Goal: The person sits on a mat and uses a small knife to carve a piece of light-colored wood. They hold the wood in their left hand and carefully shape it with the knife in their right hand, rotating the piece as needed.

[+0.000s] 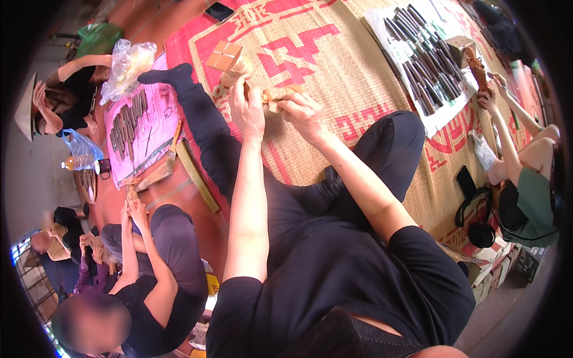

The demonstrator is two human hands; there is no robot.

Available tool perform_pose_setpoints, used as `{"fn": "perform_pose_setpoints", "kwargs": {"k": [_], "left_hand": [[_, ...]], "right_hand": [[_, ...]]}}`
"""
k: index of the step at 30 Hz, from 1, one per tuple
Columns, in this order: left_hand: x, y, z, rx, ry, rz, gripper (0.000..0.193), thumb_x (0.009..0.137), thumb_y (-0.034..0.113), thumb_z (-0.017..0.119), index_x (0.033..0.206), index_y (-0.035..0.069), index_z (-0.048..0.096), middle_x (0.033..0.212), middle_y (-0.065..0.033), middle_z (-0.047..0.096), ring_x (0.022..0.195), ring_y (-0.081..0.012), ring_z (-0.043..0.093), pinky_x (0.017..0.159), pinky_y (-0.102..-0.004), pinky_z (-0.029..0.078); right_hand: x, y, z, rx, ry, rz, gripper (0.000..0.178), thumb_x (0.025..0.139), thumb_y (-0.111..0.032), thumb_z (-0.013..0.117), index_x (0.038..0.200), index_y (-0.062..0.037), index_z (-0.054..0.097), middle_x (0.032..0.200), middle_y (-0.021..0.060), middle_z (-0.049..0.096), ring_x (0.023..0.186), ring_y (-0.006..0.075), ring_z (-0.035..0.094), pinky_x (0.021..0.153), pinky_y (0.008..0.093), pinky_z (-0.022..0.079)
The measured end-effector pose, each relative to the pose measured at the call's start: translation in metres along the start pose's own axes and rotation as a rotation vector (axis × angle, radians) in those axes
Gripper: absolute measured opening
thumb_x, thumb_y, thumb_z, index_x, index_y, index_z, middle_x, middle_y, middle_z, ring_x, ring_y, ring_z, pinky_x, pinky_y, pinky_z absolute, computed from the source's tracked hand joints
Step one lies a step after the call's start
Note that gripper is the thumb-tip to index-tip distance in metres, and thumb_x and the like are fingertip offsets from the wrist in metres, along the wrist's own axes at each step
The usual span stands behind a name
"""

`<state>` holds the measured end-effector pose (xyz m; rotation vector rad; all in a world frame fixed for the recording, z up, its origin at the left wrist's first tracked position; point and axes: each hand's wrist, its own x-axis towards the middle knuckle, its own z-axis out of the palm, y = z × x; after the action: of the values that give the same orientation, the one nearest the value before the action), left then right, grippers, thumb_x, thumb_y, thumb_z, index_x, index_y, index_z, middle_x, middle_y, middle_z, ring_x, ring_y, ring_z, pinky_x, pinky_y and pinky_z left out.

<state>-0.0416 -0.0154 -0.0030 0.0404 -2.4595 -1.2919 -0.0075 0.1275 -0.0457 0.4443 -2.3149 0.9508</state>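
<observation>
your two hands meet over the far left part of the woven mat (358, 71), in front of your body, with a pale wooden piece (284, 92) between them. your left hand (246, 113) is closed on the left end of it, fingers pointing toward the mat's far edge, and your right hand (304, 116) pinches it from the near right side, thumb and fingers bent together; the piece lies just beyond your fingertips and touches both hands. you cannot tell from here whether a small tool is hidden in the right grip. just past your left fingers, toward the mat's far left corner, stands a square brown block (224, 55) with pale lines crossing its face; whether it joins the wood is unclear. at the far edge lies a dark phone (219, 12). your left foot (167, 74) reaches over the left edge, near a pink sheet (161, 89) with a row of tools (128, 122). toward the far right corner, a white sheet (444, 116) bears many dark tools (427, 68), and beside it a co-worker's hand (488, 101) holds a reddish-brown carving (477, 68).
</observation>
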Motion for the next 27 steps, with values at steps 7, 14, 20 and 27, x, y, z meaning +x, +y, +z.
{"fn": "perform_pose_setpoints", "kwargs": {"k": [7,14,20,27], "left_hand": [[-0.003,0.000,-0.003,-0.010,0.004,0.039,0.033,0.088,0.017,0.055,0.119,0.007,0.060,0.108,-0.0152,0.060,0.106,-0.0336,0.056,0.093,-0.0416,0.044],[-0.002,0.003,0.000,-0.001,0.060,0.059,0.032,0.087,0.015,0.056,0.117,0.005,0.059,0.106,-0.0167,0.061,0.104,-0.0346,0.058,0.091,-0.0423,0.045],[-0.005,0.006,-0.001,0.049,0.056,0.004,0.033,0.087,0.018,0.059,0.117,0.005,0.059,0.112,-0.0139,0.061,0.106,-0.0336,0.058,0.091,-0.0417,0.047],[-0.012,0.007,-0.003,-0.008,0.099,-0.035,0.031,0.087,0.018,0.056,0.116,0.008,0.059,0.107,-0.0128,0.060,0.103,-0.0308,0.057,0.092,-0.0383,0.045]], "right_hand": [[-0.019,0.032,-0.006,-0.031,-0.124,0.079,0.020,0.071,-0.013,0.074,0.090,-0.0156,0.069,0.092,-0.0028,0.067,0.082,0.0191,0.067,0.068,0.0306,0.056],[-0.001,0.003,0.002,0.000,-0.056,-0.071,0.026,0.070,-0.013,0.074,0.094,-0.0140,0.066,0.091,-0.0008,0.065,0.084,0.0205,0.065,0.069,0.0331,0.055],[-0.011,0.038,-0.004,-0.063,-0.243,0.091,0.025,0.071,-0.011,0.074,0.094,-0.0143,0.064,0.092,0.0012,0.064,0.086,0.0227,0.066,0.072,0.0343,0.055],[-0.005,-0.004,0.004,0.012,-0.069,-0.064,0.018,0.077,-0.003,0.068,0.093,-0.0099,0.065,0.095,0.0042,0.067,0.088,0.0251,0.065,0.075,0.0360,0.054]]}}
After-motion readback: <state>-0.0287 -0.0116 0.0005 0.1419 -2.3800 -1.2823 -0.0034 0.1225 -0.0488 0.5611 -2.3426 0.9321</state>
